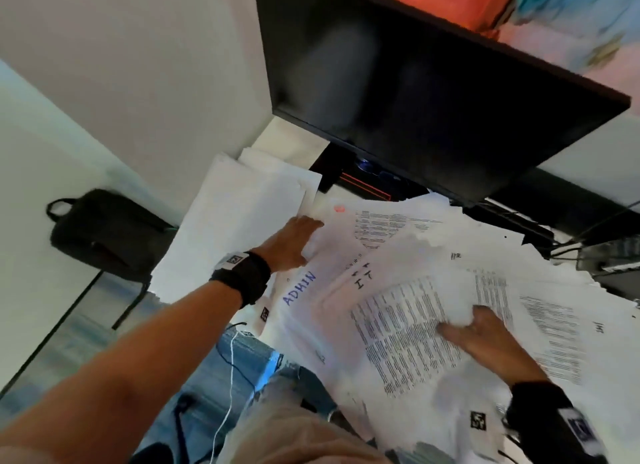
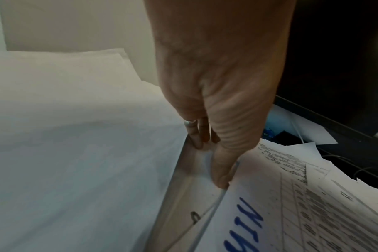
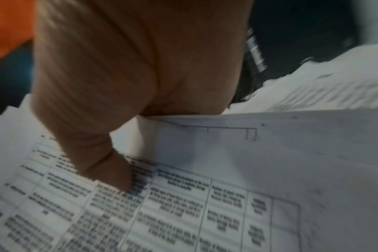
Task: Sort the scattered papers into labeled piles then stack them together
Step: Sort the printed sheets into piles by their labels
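Observation:
A loose heap of printed papers (image 1: pixel 540 311) covers the desk. On its left lies a sheet hand-lettered "ADMIN" (image 1: pixel 301 287) in blue, and beside it one marked "IT" (image 1: pixel 363 278). My left hand (image 1: pixel 299 240) pinches the far left edge of the ADMIN sheet (image 2: pixel 248 221). In the left wrist view its thumb (image 2: pixel 221 177) lies on top and its fingers (image 2: pixel 196 136) are tucked under the edge. My right hand (image 1: pixel 464 328) holds a bundle of table-printed sheets (image 1: pixel 405 332), with its thumb (image 3: pixel 117 175) pressed on the top page (image 3: pixel 183 213) and its fingers hidden beneath.
A pile of blank-side-up white sheets (image 1: pixel 235 228) lies left of the heap, at the desk's left edge. A dark monitor (image 1: pixel 433 93) hangs over the back of the desk, with cables (image 1: pixel 571 242) at the right. On the floor at the left sits a black bag (image 1: pixel 104 235).

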### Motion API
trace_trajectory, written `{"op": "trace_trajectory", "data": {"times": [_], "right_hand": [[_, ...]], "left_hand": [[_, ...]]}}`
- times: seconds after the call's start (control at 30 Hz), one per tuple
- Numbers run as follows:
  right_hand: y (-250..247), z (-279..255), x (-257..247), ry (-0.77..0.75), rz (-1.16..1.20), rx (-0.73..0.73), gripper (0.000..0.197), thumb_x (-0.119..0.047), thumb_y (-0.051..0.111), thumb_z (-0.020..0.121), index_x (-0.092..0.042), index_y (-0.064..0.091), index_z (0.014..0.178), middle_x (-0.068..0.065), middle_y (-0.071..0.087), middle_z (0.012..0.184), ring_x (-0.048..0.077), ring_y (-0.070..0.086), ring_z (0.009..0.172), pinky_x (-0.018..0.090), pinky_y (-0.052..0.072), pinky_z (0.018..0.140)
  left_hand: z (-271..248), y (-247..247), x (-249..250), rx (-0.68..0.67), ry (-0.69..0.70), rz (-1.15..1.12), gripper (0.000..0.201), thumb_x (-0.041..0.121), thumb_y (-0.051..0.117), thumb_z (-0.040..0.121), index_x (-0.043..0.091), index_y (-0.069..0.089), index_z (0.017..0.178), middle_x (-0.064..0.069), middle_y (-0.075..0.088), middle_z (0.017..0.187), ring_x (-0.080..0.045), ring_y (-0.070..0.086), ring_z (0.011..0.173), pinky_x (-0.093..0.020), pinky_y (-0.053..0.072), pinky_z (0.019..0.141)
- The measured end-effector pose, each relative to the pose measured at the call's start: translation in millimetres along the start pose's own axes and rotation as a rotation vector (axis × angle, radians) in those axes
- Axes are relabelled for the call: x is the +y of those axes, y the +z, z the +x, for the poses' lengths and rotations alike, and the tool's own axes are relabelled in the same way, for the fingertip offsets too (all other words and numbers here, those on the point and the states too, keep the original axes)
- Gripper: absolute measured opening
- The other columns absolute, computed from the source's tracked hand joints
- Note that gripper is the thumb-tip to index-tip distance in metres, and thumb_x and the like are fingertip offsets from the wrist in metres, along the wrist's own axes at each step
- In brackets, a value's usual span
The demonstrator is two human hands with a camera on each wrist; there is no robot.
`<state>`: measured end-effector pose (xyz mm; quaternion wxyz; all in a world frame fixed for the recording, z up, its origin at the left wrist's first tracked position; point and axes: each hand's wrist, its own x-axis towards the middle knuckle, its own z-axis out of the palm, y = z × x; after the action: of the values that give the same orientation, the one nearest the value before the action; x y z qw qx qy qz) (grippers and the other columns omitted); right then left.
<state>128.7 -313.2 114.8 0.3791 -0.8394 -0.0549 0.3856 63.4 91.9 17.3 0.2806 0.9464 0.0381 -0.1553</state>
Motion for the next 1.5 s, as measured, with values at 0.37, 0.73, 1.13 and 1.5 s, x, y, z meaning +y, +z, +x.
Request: {"op": "trace_trajectory", "data": {"times": [0.37, 0.73, 1.13, 1.5], "right_hand": [[97, 80, -26, -0.042, -0.456, -0.003, 0.057, -0.01, 0.071, 0.094, -0.016, 0.049, 0.147, 0.003, 0.05, 0.15, 0.023, 0.059, 0.127, 0.023, 0.045, 0.1], [33, -37, -40, -0.032, -0.04, 0.021, 0.022, -0.005, 0.07, 0.097, -0.02, 0.074, 0.112, -0.017, 0.08, 0.095, 0.004, 0.076, 0.087, 0.018, 0.059, 0.077], [-75, -111, 56, 0.158, 0.208, 0.637, 0.011, 0.005, 0.068, 0.095, -0.004, 0.067, 0.101, 0.007, 0.075, 0.084, 0.004, 0.069, 0.064, 0.005, 0.049, 0.054], [-100, 11, 130, 0.139, 0.092, 0.286, 0.047, -0.005, 0.067, 0.099, -0.019, 0.054, 0.142, 0.003, 0.071, 0.121, 0.03, 0.067, 0.118, 0.037, 0.049, 0.097]], "left_hand": [[0, 16, -3, 0.13, -0.033, -0.047, 0.062, 0.003, 0.062, 0.099, 0.013, 0.037, 0.155, -0.011, 0.04, 0.149, -0.033, 0.05, 0.133, -0.037, 0.047, 0.108], [1, -24, -1, 0.189, -0.231, -0.347, 0.037, -0.003, 0.048, 0.1, 0.01, 0.065, 0.13, -0.01, 0.062, 0.136, -0.028, 0.06, 0.124, -0.035, 0.047, 0.107], [40, 63, 131, -0.034, -0.215, -0.017, 0.094, 0.061, 0.084, 0.074, 0.006, 0.042, 0.137, -0.017, 0.044, 0.134, -0.037, 0.049, 0.121, -0.052, 0.055, 0.094], [47, 90, 128, -0.114, -0.159, -0.357, 0.078, 0.001, 0.069, 0.087, 0.02, 0.042, 0.158, -0.01, 0.052, 0.156, -0.03, 0.053, 0.14, -0.045, 0.046, 0.115]]}}
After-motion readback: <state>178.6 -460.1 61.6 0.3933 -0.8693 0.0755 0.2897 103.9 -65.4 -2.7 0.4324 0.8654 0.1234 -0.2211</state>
